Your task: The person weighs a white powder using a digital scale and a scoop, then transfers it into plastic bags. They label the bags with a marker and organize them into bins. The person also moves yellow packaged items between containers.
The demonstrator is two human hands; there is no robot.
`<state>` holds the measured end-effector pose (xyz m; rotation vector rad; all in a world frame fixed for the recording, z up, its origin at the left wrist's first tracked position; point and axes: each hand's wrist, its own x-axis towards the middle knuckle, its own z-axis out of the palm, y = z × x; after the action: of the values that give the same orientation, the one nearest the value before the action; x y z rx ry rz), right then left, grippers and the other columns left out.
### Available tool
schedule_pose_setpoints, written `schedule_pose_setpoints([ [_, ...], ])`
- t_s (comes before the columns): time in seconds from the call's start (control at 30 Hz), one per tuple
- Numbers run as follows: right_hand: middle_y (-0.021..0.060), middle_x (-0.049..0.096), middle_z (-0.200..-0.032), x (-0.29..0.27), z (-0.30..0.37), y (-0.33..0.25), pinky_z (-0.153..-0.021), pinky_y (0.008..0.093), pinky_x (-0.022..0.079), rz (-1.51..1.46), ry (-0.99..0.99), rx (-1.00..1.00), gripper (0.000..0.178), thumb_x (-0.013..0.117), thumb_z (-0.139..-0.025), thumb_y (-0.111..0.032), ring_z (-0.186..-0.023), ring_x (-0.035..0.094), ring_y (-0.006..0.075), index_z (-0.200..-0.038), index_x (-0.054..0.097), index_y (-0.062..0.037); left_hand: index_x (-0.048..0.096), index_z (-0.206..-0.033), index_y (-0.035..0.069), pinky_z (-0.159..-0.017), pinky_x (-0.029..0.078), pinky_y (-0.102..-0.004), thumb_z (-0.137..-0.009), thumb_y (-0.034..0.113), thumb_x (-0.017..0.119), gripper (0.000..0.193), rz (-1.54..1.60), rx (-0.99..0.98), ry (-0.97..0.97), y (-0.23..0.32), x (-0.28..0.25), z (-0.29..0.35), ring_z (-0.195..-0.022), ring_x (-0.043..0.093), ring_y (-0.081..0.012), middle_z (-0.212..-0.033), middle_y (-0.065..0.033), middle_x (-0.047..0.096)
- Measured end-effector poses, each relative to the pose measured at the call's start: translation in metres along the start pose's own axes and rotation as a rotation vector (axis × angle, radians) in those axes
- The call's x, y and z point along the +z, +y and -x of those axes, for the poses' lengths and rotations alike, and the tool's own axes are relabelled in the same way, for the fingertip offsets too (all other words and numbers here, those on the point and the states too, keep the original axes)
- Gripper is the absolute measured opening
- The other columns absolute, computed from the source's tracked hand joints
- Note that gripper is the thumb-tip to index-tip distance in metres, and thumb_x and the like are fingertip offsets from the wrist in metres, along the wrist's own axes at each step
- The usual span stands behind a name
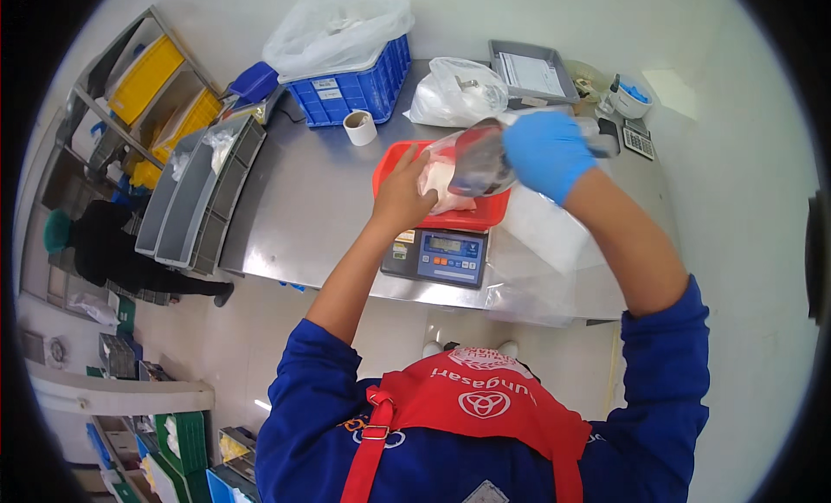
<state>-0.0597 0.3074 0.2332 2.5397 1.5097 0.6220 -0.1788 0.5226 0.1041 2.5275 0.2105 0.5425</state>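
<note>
A metal scoop (481, 161) is in my right hand (547, 152), which wears a blue glove and is closed round the handle end. Slightly blurred, the scoop tilts down into the mouth of a clear plastic bag (453, 202) holding white powder. My bare left hand (402, 196) holds the bag's left edge between thumb and fingers; part of that grip is hidden. Under the bag, a red tray (495, 212) rests on a digital scale (434, 258) with a lit display. Flat clear plastic bags (545, 235) lie right of the tray and overhang the table's front edge.
On the steel table (294, 200) stand a blue crate (322, 103) lined with plastic, a tape roll (360, 128), a filled white bag (457, 92), a grey tray (567, 83) with paper and a calculator (639, 143). Grey bins (203, 187) flank the left. Another person (99, 243) is beyond them.
</note>
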Motion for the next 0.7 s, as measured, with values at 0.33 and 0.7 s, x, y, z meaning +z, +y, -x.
schedule_pose_setpoints([
  [0.33,0.0144,0.058,-0.070,0.128,0.313,0.041,-0.061,0.0369,0.047,-0.795,-0.017,0.623,0.022,0.071,-0.081,-0.020,-0.067,0.062,0.0244,-0.089,0.062,-0.0021,0.059,-0.124,0.004,-0.057,0.046,-0.0285,-0.080,0.002,0.068,0.045,0.479,-0.117,0.212,0.087,0.087,0.139,-0.059,0.055,-0.0147,-0.120,-0.0110,0.061],
  [0.7,-0.0005,0.049,-0.069,0.083,0.734,-0.309,-0.055,0.0305,0.036,-0.641,0.486,2.229,0.019,0.061,-0.090,-0.011,-0.066,0.041,0.0079,-0.079,0.055,0.0024,0.064,-0.125,0.008,-0.095,0.051,-0.0412,-0.081,0.036,0.072,0.053,0.174,0.566,-1.395,0.074,0.378,0.306,-0.108,0.066,-0.0338,-0.124,-0.0193,0.066],
])
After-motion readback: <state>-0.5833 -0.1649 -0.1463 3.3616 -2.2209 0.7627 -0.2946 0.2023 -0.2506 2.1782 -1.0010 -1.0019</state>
